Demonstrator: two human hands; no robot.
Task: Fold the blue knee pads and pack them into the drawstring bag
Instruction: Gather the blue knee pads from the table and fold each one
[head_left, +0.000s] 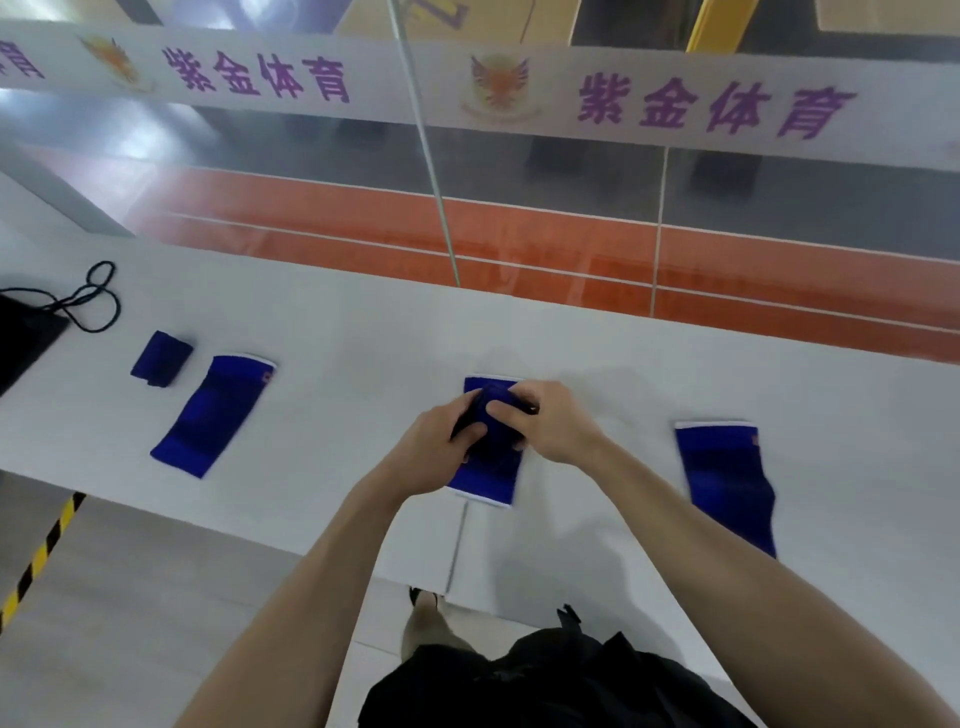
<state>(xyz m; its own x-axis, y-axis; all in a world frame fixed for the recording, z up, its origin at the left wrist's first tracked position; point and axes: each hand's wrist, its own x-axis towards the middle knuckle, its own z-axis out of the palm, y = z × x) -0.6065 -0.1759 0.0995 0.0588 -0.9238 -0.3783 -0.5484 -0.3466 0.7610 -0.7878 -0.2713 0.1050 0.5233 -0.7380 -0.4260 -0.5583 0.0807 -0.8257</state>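
A blue knee pad (488, 470) lies in the middle of the white table (363, 374); its far end is folded back toward me. My left hand (434, 447) and my right hand (553, 421) both pinch that folded part. Another flat blue knee pad (213, 413) lies to the left. A small folded blue pad (161, 358) rests beyond it. A third flat pad (727, 483) lies to the right, hanging partly over the front edge. The black drawstring bag (23, 338) sits at the far left, its cord (96, 296) looped on the table.
A glass wall with a white banner (519, 88) runs right behind the table. Yellow-black hazard tape (41, 551) marks the floor at lower left. The table's front edge runs close to my legs.
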